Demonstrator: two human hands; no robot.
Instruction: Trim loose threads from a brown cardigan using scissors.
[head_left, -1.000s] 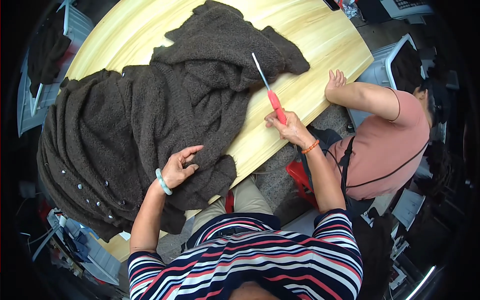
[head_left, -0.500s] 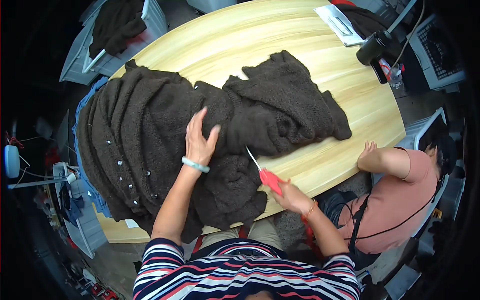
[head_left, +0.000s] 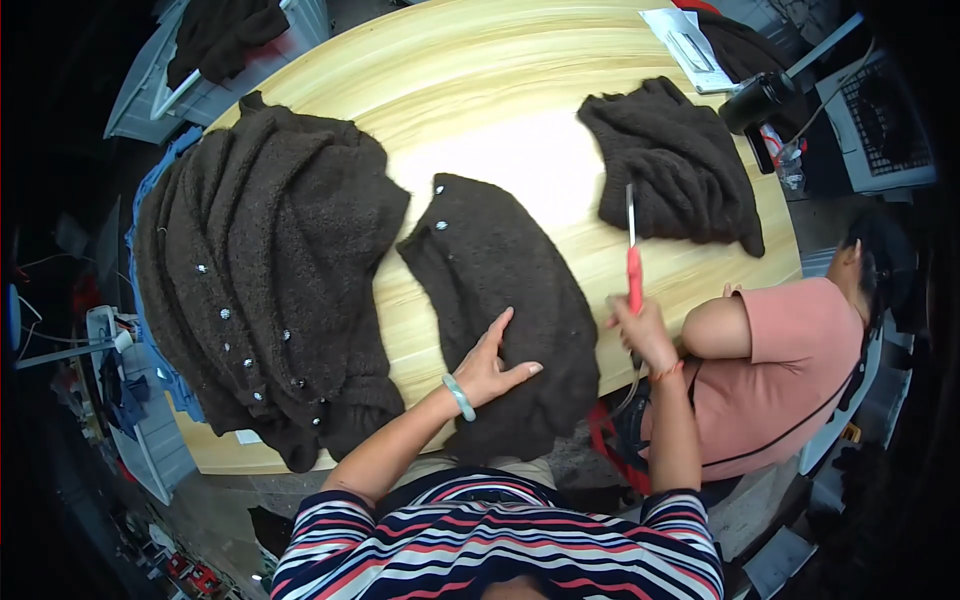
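Observation:
My left hand [head_left: 497, 364], with a pale green bangle on the wrist, lies flat with fingers spread on a dark brown knitted piece [head_left: 500, 290] with small buttons, spread on the pale wooden table [head_left: 500, 90]. My right hand [head_left: 640, 330] grips red-handled scissors [head_left: 632, 262] with the blades pointing away from me, just right of that piece. Beyond the scissors a separate dark brown knitted piece [head_left: 675, 165] lies bunched at the table's far right.
A stack of dark brown buttoned knitwear [head_left: 265, 290] fills the table's left side. Another person in a pink top [head_left: 775, 375] leans an arm on the table's right edge. A white paper [head_left: 690, 45] and a black lamp [head_left: 760, 95] sit far right. A bin with dark knitwear [head_left: 215, 40] stands far left.
The single large knit now lies as separate pieces: a stack at left, a piece under my left hand, a piece far right. The scissors moved up and right, off the fabric.

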